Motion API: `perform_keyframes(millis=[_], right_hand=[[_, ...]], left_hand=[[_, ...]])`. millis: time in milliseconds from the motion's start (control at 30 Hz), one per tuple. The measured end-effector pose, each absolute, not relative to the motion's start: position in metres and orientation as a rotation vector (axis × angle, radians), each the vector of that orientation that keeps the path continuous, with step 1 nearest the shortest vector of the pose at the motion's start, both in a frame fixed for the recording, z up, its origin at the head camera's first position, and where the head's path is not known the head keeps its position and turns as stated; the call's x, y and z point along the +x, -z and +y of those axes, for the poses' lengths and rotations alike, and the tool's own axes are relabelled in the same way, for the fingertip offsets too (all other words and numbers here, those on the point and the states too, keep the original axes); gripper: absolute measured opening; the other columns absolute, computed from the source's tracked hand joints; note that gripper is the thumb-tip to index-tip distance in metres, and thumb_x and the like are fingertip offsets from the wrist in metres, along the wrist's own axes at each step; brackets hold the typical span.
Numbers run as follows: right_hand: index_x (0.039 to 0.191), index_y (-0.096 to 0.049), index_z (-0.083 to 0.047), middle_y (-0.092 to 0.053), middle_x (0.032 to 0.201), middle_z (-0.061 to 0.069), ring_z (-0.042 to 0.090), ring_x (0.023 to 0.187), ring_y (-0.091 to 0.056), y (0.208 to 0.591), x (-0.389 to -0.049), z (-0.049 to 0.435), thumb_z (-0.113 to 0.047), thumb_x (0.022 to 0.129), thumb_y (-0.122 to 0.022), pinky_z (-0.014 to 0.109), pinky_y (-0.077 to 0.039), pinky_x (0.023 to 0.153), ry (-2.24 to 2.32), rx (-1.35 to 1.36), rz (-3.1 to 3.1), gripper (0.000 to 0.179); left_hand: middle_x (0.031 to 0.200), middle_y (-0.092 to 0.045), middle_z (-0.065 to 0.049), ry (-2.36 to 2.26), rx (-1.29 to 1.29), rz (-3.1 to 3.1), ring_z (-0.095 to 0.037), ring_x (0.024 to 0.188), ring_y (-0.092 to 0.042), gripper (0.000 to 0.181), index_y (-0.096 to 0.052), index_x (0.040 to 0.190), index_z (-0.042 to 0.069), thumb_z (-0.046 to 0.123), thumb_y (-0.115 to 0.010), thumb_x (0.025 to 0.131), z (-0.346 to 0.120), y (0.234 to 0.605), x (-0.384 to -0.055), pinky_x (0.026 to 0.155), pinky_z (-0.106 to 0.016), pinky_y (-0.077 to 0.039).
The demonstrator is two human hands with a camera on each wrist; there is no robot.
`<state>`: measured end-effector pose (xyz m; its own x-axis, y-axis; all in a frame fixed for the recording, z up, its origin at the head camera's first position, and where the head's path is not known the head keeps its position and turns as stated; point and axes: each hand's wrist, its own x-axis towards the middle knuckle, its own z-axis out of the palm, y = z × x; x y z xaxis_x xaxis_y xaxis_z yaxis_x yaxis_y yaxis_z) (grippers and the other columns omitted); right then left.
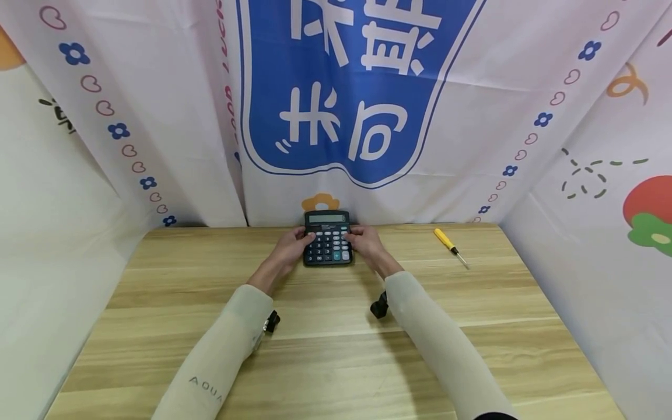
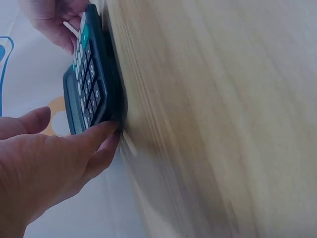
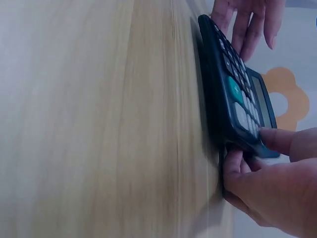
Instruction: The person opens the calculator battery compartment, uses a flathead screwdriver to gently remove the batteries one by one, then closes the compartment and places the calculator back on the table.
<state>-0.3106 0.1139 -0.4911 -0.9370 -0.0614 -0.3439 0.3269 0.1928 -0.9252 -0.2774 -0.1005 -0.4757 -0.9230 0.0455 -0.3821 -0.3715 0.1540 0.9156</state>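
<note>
A dark desk calculator (image 1: 328,252) with white and green keys is at the table's back edge, its screen toward the wall cloth. In the right wrist view, my right hand (image 3: 277,183) grips one side, thumb over the keys and fingers curled beneath. The left hand (image 2: 54,158) is at the opposite side; its fingers touch the lower edge while its thumb stands raised off the case in the left wrist view. From above, the left thumb (image 1: 310,237) overlaps the left key column. Both palms are beside the calculator.
A yellow-handled screwdriver (image 1: 450,247) lies at the back right of the wooden table (image 1: 336,361). Behind the table hangs a printed cloth (image 1: 199,175), and white patterned walls (image 1: 588,233) stand at both sides. Small black devices (image 1: 379,306) are strapped at the wrists.
</note>
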Motion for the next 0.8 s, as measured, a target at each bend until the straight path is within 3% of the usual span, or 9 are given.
perform_keyframes(millis=[567,800], right_hand=[[0.137,-0.067,0.006,-0.072,0.130,0.020,0.015,0.101,-0.070,0.486,-0.301,0.117,-0.005,0.103,-0.068,0.033,-0.059,0.096,1.884,0.240,2.076,0.035],[0.130,-0.071,0.005,-0.076,0.120,0.017,0.013,0.091,-0.071,0.481,-0.291,0.121,-0.006,0.101,-0.072,0.036,-0.060,0.095,1.845,0.229,2.088,0.031]], left_hand=[[0.164,-0.044,-0.020,-1.742,-0.190,2.345,-0.036,0.152,-0.041,0.063,-0.045,0.159,0.004,-0.005,-0.065,0.100,-0.110,0.471,-0.262,0.120,-0.043,-0.041],[0.161,-0.048,-0.019,-1.702,-0.123,2.400,-0.035,0.147,-0.048,0.065,-0.047,0.158,0.004,-0.002,-0.070,0.098,-0.116,0.468,-0.251,0.118,-0.043,-0.044]])
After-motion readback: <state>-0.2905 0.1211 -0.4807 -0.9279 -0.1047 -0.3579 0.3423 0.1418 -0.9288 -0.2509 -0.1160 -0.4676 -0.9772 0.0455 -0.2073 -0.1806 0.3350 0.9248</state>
